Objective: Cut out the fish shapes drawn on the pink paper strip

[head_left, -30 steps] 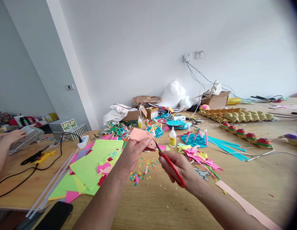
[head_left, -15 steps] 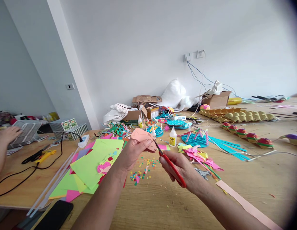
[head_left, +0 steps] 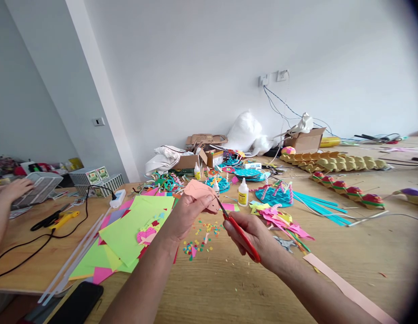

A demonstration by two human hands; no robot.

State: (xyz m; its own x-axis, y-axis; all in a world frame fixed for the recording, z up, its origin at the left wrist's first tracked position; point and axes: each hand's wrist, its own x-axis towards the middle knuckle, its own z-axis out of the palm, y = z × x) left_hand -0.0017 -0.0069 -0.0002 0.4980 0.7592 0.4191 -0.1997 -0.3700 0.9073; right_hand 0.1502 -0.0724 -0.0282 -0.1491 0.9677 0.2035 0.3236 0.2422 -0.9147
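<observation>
My left hand (head_left: 188, 213) pinches a salmon-pink paper piece (head_left: 196, 189) with dark drawn lines on it, held up above the table. My right hand (head_left: 251, 231) grips red-handled scissors (head_left: 243, 238), whose dark blades (head_left: 222, 206) meet the paper's right edge. How far the blades are parted I cannot tell. Below the hands lie small coloured paper dots and scraps (head_left: 194, 247). Just behind stands a white glue bottle with a yellow label (head_left: 243, 193). Pink and yellow paper strips (head_left: 274, 217) lie beyond my right hand.
Green paper sheets (head_left: 132, 229) spread to the left, with a black phone (head_left: 77, 303) at the front edge. Turquoise paper shapes (head_left: 274, 194) and egg cartons (head_left: 343, 163) lie to the right. Another person's hand (head_left: 18, 190) touches a grey mesh basket (head_left: 43, 186) at far left.
The scissors' handles and my right hand have shifted very slightly left. My left hand keeps its hold on the paper. At far left, the other person's hand and the basket have moved a little.
</observation>
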